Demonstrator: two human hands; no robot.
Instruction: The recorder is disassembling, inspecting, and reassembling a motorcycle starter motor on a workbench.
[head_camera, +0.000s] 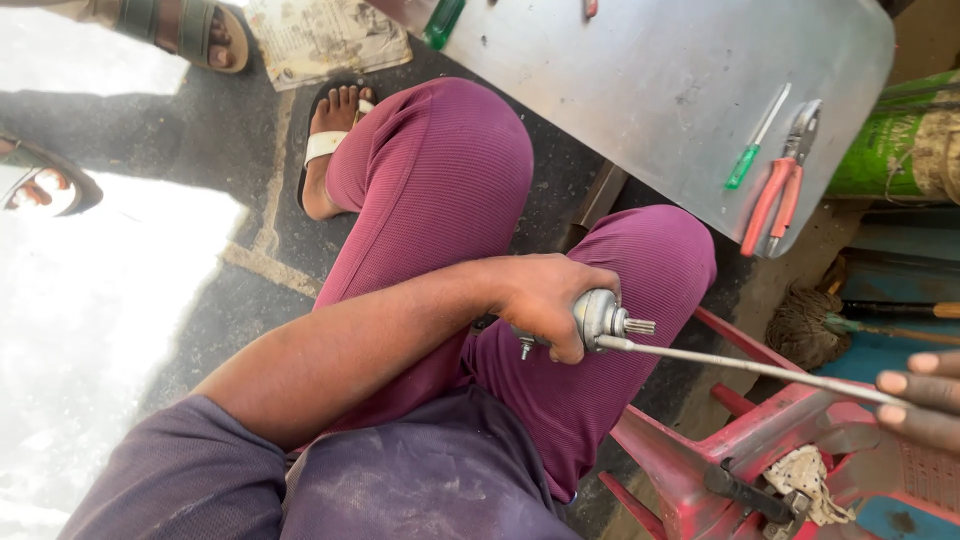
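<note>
my left hand (545, 300) is clenched around a small metal motor part (598, 318) over my thigh, its toothed shaft pointing right. my right hand (925, 398) pinches the far end of a thin metal rod (750, 366), whose long axis runs leftward until its tip touches the part.

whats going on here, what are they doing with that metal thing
A seated person grips a small metal motor part with a splined shaft in the left hand over their lap. The right hand holds a thin metal rod whose tip meets the part. Red-handled pliers and a green screwdriver lie on the metal table.
</note>
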